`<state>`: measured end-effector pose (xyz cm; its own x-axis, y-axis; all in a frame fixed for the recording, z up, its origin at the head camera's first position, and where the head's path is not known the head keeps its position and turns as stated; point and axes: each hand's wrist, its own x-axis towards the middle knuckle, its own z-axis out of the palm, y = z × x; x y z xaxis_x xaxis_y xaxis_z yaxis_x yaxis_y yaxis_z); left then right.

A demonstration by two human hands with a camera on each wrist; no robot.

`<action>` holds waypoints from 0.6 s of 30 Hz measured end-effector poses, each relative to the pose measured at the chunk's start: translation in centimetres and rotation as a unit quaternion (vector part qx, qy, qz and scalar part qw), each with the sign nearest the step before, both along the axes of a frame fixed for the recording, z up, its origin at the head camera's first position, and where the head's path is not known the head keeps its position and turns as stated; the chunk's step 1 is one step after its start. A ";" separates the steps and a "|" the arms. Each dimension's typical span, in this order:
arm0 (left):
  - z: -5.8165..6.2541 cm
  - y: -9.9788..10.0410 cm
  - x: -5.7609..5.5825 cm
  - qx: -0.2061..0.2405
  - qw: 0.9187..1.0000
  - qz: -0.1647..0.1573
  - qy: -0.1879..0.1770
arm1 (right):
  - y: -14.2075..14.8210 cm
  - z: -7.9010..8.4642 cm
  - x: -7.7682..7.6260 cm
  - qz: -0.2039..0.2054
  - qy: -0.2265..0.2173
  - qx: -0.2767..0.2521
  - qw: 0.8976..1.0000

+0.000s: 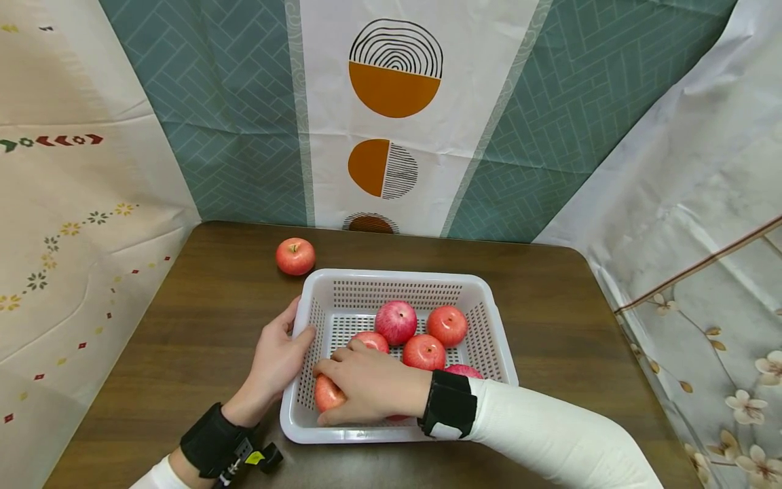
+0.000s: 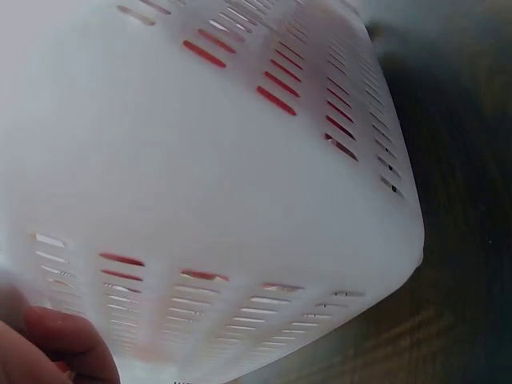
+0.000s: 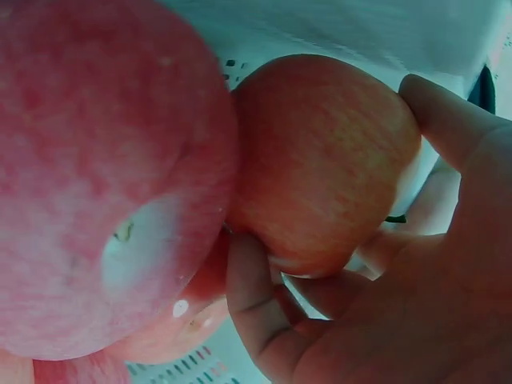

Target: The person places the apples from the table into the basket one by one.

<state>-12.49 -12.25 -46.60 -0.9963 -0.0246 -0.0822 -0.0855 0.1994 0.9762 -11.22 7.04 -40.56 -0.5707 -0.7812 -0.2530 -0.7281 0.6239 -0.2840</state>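
A white perforated plastic basket (image 1: pixel 391 277) holds several red apples. My left hand (image 1: pixel 277 353) grips its left rim, thumb over the edge and fingers on the outer wall; the left wrist view shows that wall (image 2: pixel 240 176) and part of the hand (image 2: pixel 60 348). Inside the basket, my right hand (image 1: pixel 375 384) curls round an apple (image 1: pixel 328 392) near the front left corner. In the right wrist view, thumb and fingers surround this apple (image 3: pixel 320 160), and a larger pinkish apple (image 3: pixel 112 184) sits beside it.
A lone red apple (image 1: pixel 295 256) lies on the brown wooden table (image 1: pixel 201 326), behind the basket's back left corner. In the basket, a darker red apple (image 1: pixel 396 322) and a red apple (image 1: pixel 447 325) sit toward the back. Patterned cloth (image 1: pixel 238 122) hangs beyond the table.
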 end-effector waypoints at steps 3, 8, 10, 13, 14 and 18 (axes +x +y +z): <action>0.0 0.0 0.0 0.004 1.000 -0.002 -0.001 | 0.0 -0.2 0.0 0.003 0.010 0.004 1.000; 0.1 0.0 0.0 0.008 1.000 -0.001 -0.001 | -0.4 -0.5 0.0 0.017 0.028 0.025 0.999; 0.1 -0.1 0.0 0.008 1.000 -0.001 -0.001 | -0.5 -0.5 0.0 0.023 0.033 0.038 0.998; 0.0 -0.1 -0.1 0.003 1.000 -0.002 -0.003 | -0.5 -0.4 0.1 0.031 0.035 0.048 0.998; 0.0 0.0 -0.1 0.001 1.000 -0.001 -0.004 | -0.5 -0.4 0.1 0.033 0.036 0.050 0.998; -0.2 0.0 -0.1 -0.005 1.000 -0.001 -0.010 | -0.4 -0.4 0.2 0.036 0.036 0.051 0.997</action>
<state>-12.58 -12.24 -46.82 -0.9946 -0.0245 -0.1011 -0.1040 0.2091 0.9723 -11.03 6.66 -40.97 -0.5333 -0.7934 -0.2933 -0.7886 0.5918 -0.1671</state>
